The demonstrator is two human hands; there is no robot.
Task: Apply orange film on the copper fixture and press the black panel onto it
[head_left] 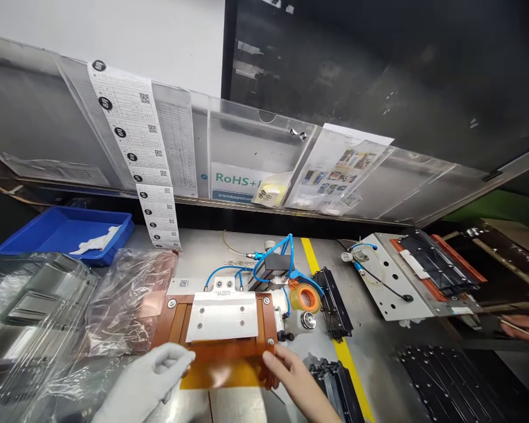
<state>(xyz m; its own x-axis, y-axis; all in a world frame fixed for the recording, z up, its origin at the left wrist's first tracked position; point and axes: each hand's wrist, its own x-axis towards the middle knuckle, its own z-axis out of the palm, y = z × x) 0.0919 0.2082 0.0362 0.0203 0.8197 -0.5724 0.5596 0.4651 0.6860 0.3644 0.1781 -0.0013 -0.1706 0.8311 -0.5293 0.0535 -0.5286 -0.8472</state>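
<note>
Right now we hold an amber film by its two ends, low over the front edge of a brown fixture on the desk. Our left hand, in a white glove, has its fingers closed on the film's left end; our bare right hand pinches the right end between thumb and fingers. The film lies just in front of the white plate bolted on the fixture, its far edge touching or nearly touching the plate's front edge; we cannot tell which. Blue hoses run from the back of the fixture, and a tape roll sits just to its right, beside a black tray. Crinkled clear bags crowd the left side, near our gloved hand. The risks, as we judge them: the thin film could crease or skew if one hand pulls harder than the other, the bare fingers could leave marks on it, and the loose bags could be dragged onto the fixture by our sleeve. Another person's hand shows at the far right, well apart.
</note>
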